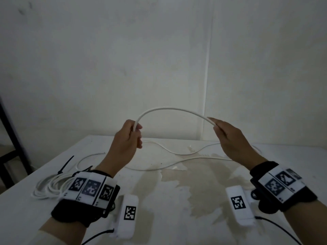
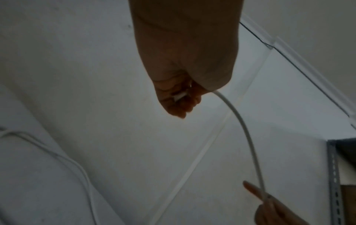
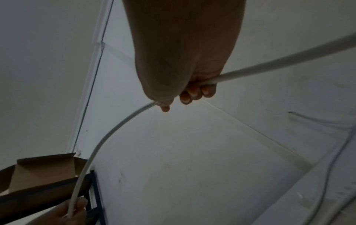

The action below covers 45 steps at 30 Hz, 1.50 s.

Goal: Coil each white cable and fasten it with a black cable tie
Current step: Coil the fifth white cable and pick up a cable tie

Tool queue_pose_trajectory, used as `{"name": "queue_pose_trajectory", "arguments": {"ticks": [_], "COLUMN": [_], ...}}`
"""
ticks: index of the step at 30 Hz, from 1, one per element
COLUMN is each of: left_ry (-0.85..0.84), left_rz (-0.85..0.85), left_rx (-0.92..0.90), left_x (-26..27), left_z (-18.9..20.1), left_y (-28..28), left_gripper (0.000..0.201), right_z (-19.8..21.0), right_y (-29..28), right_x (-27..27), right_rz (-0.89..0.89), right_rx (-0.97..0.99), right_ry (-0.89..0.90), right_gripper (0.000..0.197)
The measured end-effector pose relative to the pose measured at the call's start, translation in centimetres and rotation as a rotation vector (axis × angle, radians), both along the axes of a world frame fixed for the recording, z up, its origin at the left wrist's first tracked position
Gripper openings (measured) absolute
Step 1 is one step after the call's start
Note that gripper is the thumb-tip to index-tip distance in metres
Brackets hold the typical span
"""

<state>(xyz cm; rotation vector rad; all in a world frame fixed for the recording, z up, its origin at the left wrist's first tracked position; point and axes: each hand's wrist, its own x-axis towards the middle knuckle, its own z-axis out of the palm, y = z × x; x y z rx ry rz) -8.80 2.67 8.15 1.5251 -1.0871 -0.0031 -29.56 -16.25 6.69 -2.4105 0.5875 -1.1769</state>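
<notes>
**Cable held aloft over a stained white table**

Surface: a white table with a broad brownish stain spread over its middle and right portion. It stands against a pale, scuffed wall; a thin white vertical strip runs down the wall right of centre. A dark frame stands at the far left edge of the head view. The right wrist view shows an open cardboard box on dark shelving; the left wrist view shows a grey perforated metal upright.

Hands: both are raised above the table's far half. The left hand has its fingers curled round one end of a white cable, and a white connector shows inside the fist in the left wrist view. The right hand pinches the same cable further along. Between the two hands the cable rises in an arch.

Cable: past the right hand it trails down to the table and lies there in loose curves across the far half.

Other items: a coiled white cable lies at the near left of the table, partly behind the left wrist. A black cable tie lies just beyond it.
</notes>
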Motion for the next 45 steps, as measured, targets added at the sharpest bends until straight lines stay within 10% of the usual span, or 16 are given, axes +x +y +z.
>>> {"name": "queue_pose_trajectory", "arguments": {"ticks": [15,22,28,34,45], "left_ry": [0.108,0.003,-0.111,-0.068,0.073], "left_rz": [0.146,0.022,0.039,-0.054,-0.225], "left_rx": [-0.139,-0.110,0.044,0.093,0.193], "left_x": [1.1,-0.8,-0.9,-2.3,-3.5], "left_z": [-0.5,-0.5,-1.2,-0.7,0.1], "left_y": [0.0,-0.4,-0.7,-0.7,-1.0], "left_gripper": [0.031,0.025,0.018,0.021,0.044], "right_z": [0.0,-0.9,-0.1,1.3,2.6], "right_y": [-1.2,0.6,3.8,5.8,5.7], "right_x": [0.8,4.2,5.9,6.8,6.2], "right_rz": [-0.149,-0.060,0.206,0.303,0.263], "right_rx": [-0.071,-0.691,-1.012,-0.755,0.045], "right_ry": [0.023,0.414,0.289,0.071,0.111], "right_gripper": [0.012,0.020,0.021,0.048,0.015]}}
